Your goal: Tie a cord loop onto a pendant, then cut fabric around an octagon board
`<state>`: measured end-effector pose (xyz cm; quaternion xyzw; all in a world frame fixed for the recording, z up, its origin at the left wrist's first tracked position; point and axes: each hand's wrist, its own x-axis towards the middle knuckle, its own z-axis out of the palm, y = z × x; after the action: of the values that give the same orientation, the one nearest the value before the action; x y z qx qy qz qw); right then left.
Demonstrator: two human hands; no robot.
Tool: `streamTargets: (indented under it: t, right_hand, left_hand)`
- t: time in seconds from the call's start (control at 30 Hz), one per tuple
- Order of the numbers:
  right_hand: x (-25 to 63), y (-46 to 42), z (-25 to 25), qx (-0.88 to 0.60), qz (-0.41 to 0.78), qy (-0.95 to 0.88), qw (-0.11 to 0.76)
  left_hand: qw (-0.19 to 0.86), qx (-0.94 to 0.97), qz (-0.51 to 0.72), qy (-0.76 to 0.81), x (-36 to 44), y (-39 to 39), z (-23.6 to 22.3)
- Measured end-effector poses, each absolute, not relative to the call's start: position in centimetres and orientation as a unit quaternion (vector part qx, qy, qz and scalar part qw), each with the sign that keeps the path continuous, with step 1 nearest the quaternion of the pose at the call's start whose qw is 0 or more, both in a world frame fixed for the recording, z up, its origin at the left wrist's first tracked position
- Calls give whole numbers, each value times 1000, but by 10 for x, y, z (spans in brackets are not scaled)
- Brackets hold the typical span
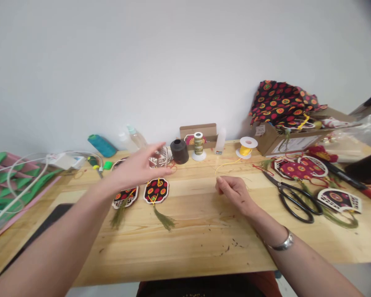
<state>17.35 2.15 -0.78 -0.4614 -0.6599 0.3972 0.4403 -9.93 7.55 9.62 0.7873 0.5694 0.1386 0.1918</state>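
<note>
Yellow cord (231, 163) lies on the bench (191, 239), running from its spool (248, 142) towards the right hand (234, 194). This hand has its fingers folded, thumb against forefinger; the cord comes to just beside the fingertips, but I cannot tell surely whether it is pinched. The left hand (136, 167) is lifted, its fingers spread, and I see nothing between them. As I judge it, part of the work is already made: one tasselled ornament (156, 191) has its yellow tie and green tassel in place. The cord seems not yet cut, for it reaches back to the spool, and the scissors (280, 186) rest unused at the right. How many pieces remain, I cannot say. The bench is of pale wood, with small dark marks near its front. Behind it rises a plain, whitish wall (173, 62), and a cardboard box (266, 142) with patterned cloth (278, 101) stands at the right.
</note>
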Motion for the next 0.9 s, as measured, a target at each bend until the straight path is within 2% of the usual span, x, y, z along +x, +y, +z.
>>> streamTargets:
  t: [0.2,0.33,0.47,0.63,0.73,0.9]
  right_hand:
    - [179,27,-14,-480,376,-623,489]
    - [181,28,-15,-513,360,-595,503]
    - [179,28,-14,-513,341,-609,500]
    - [179,25,-10,-473,296,-686,467]
    - [178,21,-6,-405,219,-785,416]
    - [169,16,-9,-364,138,-894,221]
  left_hand:
    - [181,843,7,507,-41,34,50]
    - [117,835,-60,534,-50,54,63]
    - [-20,752,-108,650,-95,111,81]
    - [58,801,-67,593,-119,163,54]
    - [85,804,-58,585,-111,172,38]
    - [136,808,-17,573,-103,176,35]
